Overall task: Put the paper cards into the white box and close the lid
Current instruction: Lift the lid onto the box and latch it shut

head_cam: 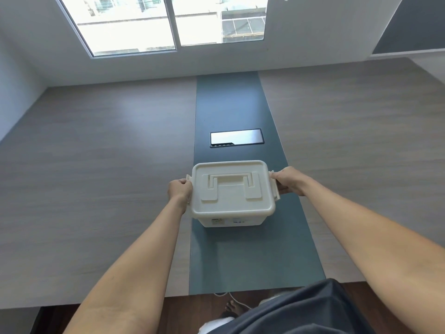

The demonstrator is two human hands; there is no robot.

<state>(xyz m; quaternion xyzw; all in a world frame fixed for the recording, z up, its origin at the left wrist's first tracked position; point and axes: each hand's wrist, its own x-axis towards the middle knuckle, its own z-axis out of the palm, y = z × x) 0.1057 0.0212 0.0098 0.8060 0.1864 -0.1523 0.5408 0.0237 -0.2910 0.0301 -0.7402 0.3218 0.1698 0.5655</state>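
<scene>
The white box stands on the dark green strip in the middle of the table, with its lid lying flat on top and a folded carry handle in the lid. My left hand presses against the clip on the box's left end. On the opposite end, my right hand holds the right clip, fingers curled around it. No paper cards are visible; the box's inside is hidden by the lid.
A wide wood-grain table runs left and right of the green strip. A shiny rectangular cable hatch sits in the strip just beyond the box. A window fills the far wall. The table's near edge lies close to my body.
</scene>
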